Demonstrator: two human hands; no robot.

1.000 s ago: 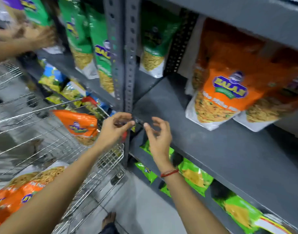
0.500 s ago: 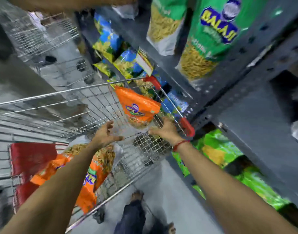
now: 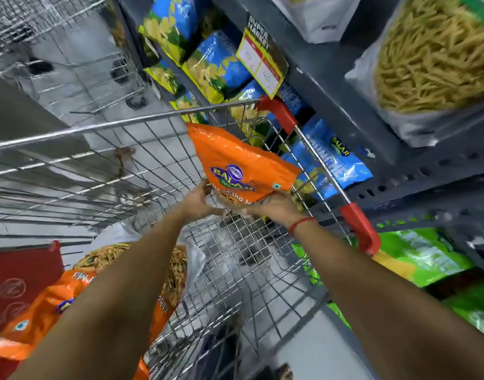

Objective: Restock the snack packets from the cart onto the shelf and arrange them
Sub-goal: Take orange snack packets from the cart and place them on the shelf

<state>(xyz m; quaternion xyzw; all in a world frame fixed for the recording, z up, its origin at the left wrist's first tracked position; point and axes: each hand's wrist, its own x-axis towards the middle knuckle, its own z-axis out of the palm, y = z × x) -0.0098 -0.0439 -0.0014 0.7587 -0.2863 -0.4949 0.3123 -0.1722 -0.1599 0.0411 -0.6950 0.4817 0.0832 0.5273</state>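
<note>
An orange snack packet leans upright against the far right corner of the wire cart. My left hand grips its lower left edge and my right hand, with a red thread at the wrist, grips its lower right edge. Another orange packet lies on its side at the near left of the cart, partly hidden by my left forearm. The grey metal shelf rises on the right.
Blue packets and a price tag fill the shelf level beyond the cart. Green packets lie on the low shelf at right. A clear packet of yellow sticks stands on the upper shelf. A second wire cart stands at the far left.
My view swung down from the shelf to the cart. Both hands left the shelf edge, reached into the cart and closed on the orange packet's lower edge.
</note>
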